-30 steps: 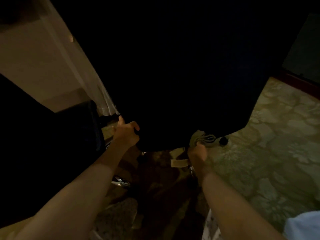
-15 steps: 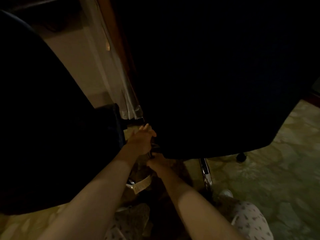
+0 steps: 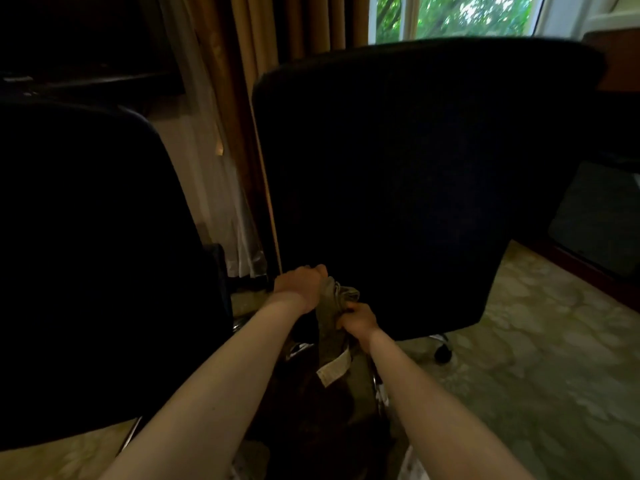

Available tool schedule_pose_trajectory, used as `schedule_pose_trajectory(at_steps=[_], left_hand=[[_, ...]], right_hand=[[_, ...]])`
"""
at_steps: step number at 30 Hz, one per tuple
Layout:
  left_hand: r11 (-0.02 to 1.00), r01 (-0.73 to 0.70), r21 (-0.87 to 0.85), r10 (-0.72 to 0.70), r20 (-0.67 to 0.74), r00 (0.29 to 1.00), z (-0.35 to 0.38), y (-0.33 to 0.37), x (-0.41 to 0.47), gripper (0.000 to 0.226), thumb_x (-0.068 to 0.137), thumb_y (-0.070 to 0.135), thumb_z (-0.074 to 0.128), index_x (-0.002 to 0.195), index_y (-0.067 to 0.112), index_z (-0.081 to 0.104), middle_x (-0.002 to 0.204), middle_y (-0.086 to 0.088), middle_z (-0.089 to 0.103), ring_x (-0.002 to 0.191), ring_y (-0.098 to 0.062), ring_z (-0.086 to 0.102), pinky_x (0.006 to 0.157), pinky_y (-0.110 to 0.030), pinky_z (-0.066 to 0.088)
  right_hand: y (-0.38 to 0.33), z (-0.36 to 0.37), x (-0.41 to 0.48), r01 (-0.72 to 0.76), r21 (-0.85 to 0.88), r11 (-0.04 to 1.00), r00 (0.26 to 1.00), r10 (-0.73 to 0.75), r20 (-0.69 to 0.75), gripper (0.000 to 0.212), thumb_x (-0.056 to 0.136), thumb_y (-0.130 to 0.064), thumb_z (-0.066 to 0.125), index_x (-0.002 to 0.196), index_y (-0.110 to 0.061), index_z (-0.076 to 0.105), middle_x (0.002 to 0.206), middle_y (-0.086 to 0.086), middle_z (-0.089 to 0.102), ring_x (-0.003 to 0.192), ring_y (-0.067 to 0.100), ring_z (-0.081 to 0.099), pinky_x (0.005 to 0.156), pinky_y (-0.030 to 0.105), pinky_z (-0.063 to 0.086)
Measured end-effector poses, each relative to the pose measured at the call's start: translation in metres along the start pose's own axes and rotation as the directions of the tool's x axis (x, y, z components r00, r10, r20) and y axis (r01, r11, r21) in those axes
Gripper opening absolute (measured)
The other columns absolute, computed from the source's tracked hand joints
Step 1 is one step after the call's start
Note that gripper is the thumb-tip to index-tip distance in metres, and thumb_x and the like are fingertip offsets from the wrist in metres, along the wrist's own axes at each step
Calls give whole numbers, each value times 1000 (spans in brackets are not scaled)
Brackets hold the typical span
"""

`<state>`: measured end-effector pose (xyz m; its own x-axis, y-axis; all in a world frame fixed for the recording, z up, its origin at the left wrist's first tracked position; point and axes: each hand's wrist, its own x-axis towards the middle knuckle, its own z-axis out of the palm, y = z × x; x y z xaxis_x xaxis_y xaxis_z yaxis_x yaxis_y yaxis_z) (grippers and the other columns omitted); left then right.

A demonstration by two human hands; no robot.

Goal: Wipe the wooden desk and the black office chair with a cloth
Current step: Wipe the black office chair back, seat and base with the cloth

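High up at the back, a window with a white frame (image 3: 450, 15), bright green leaves behind the glass. Daylight only there, dim and shadowy lower down in the room. Left of the window, long golden-brown curtains (image 3: 277, 26) hanging in straight folds. Just beside them, a thin white see-through curtain (image 3: 214, 188) reaching down near the floor. On the floor, a pale green carpet with a cloudy leaf pattern (image 3: 554, 358), spread wide on the right. Along its far right edge, a dark reddish wooden strip (image 3: 585, 268) at the foot of a dark grey panel (image 3: 599, 216). Close by on the left, a big second dark chair back (image 3: 86, 254). Top left corner very dark, too dim to tell.
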<state>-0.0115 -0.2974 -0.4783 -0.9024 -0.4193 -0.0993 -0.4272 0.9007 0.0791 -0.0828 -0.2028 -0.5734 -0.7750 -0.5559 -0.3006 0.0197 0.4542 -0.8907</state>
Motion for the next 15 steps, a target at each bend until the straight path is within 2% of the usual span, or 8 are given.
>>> schedule_pose_trajectory(at_steps=[2,4,8,11,15], left_hand=[[999,-24,27,25,-25,999,-10,17,-5,40,93,10,46,131,20,40,126,-9,49,108,-33,54,79,-41,46],[998,-45,46,48,-60,997,-24,30,-11,45,92,10,47,135,22,39,128,-6,45,110,-32,53,77,-38,43],[992,-85,91,92,-73,993,-43,41,-23,48,90,10,48,136,21,38,128,-9,45,112,-31,51,84,-39,44],[990,-98,98,104,-57,993,-53,50,-31,48,91,11,48,137,21,38,130,-9,44,116,-31,48,90,-41,44],[984,-132,120,146,-114,983,-65,64,-37,48,91,12,47,138,21,39,132,-9,44,116,-30,48,89,-40,45]], right_hand=[[-11,-21,-8,-11,9,1000,998,12,-67,31,89,1,52,118,-8,62,120,15,60,113,35,54,88,39,47],[-19,-44,-14,-16,53,998,994,22,-109,36,90,0,53,125,-9,57,126,15,57,117,36,52,95,39,47],[-25,-80,-27,18,211,977,993,7,-118,43,88,2,51,130,-11,55,120,14,59,109,32,56,87,34,50],[-27,-99,-38,50,218,975,983,-10,-182,39,91,-2,47,127,-11,57,117,14,60,107,30,56,86,33,48],[-31,-122,-47,59,231,971,977,-8,-212,40,89,-2,50,128,-11,57,110,11,61,98,26,56,84,33,47]])
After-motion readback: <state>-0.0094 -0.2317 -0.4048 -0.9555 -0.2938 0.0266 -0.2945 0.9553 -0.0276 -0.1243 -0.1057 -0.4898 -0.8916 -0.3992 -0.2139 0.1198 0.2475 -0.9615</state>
